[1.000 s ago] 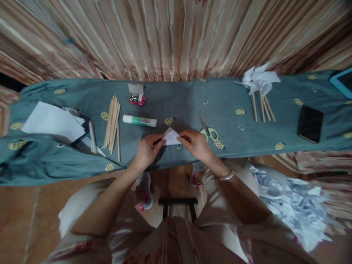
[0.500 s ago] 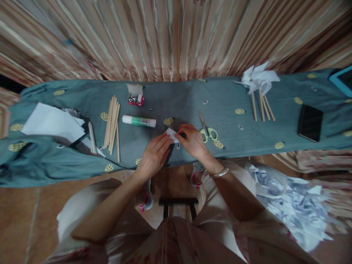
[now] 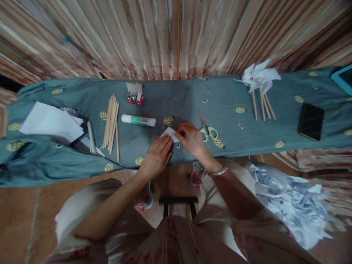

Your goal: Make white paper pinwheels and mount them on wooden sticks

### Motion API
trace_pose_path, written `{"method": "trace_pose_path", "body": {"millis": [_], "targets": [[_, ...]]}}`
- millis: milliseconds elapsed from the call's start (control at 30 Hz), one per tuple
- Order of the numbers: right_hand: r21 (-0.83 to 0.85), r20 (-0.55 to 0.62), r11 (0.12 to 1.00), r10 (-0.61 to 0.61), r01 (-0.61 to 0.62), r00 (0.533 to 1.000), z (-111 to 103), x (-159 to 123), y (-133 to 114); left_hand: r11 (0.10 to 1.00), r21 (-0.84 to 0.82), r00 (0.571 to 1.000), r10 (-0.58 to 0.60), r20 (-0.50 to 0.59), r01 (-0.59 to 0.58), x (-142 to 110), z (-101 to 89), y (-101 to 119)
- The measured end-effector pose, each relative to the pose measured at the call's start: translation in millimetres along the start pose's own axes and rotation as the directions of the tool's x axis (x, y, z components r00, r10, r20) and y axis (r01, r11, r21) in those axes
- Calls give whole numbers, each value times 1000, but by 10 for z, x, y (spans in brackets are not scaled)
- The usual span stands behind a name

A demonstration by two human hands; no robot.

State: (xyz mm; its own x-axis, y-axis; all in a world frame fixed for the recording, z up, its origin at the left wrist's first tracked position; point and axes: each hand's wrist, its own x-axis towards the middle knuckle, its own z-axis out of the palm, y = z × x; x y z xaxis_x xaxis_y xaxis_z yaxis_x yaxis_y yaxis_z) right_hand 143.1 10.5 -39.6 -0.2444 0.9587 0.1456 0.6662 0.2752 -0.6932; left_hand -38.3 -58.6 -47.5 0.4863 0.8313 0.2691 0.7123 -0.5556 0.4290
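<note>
A small folded piece of white paper lies on the cloth between my hands. My left hand rests its outstretched fingers flat on the paper's lower edge. At the right corner, my right hand pinches the paper between thumb and fingers. Scissors with pale green handles lie just right of my right hand. Beyond my left hand is a green and white glue stick. Behind it stands an open red box with shiny metal pieces inside.
Wooden sticks and white paper sheets lie at the left, beside a pale pen-like tool. Paper pinwheels on sticks and a black phone are at the right. A clear bag of white paper pieces sits below the table.
My left fingers have slid down and right across the paper, uncovering more of its left part. My right hand keeps its pinch at the right corner.
</note>
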Motion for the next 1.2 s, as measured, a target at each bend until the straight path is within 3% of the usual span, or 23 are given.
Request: {"method": "trace_pose_path", "body": {"millis": [533,900,1200], "targets": [[-29,-5,1000,-11,11,1000,-15,3,-25,999,31,1000,11,9,-11,0,18,4],[-115,20,990,-80,82,997,-17,-197,-33,997,71,1000,29,5,-29,0,40,-16],[-183,20,981,-55,57,998,-142,-259,94,993,111,999,-40,3,39,-93,-208,-94]]}}
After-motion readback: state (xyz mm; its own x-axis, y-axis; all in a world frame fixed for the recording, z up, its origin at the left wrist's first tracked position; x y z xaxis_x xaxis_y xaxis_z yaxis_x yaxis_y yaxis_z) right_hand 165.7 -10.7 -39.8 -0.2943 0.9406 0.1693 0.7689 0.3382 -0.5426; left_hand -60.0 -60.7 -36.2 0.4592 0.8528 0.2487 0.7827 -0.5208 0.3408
